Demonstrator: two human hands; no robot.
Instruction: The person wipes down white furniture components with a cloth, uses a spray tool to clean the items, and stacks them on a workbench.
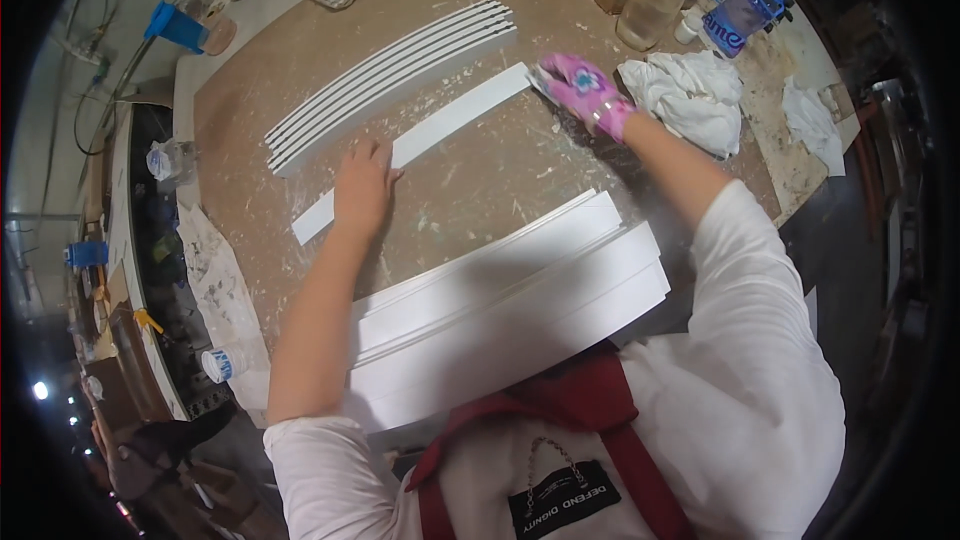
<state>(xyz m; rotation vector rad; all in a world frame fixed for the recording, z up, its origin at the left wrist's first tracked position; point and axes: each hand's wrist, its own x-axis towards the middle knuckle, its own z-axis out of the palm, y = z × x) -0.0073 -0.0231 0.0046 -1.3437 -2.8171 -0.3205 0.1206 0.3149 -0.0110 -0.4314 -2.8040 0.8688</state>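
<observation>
A long white painted strip (420, 145) lies flat on the brown, paint-spotted workbench (480, 190), running from near left to far right. The left hand (362, 190) is bare and lies flat with spread fingers on the strip, a little left of its middle, pressing it down. The right hand (585, 85), in a pink patterned glove, is curled at the far right end of the strip; it seems to hold something small against that end, but I cannot tell what.

The strip looks thin, light and stiff, probably with a smooth, somewhat slippery painted face that marks easily. I judge it is best held flat near the middle, or by its long edges.

Beyond it lies a row of similar narrow white strips (390, 70). Near the person lies a stack of wider white boards (510, 300).

At the far right stand a clear plastic jar (655, 0) with a pale liquid and a blue-purple bottle (742, 18), contents unclear. White rags (690, 90) lie beside the right hand.
</observation>
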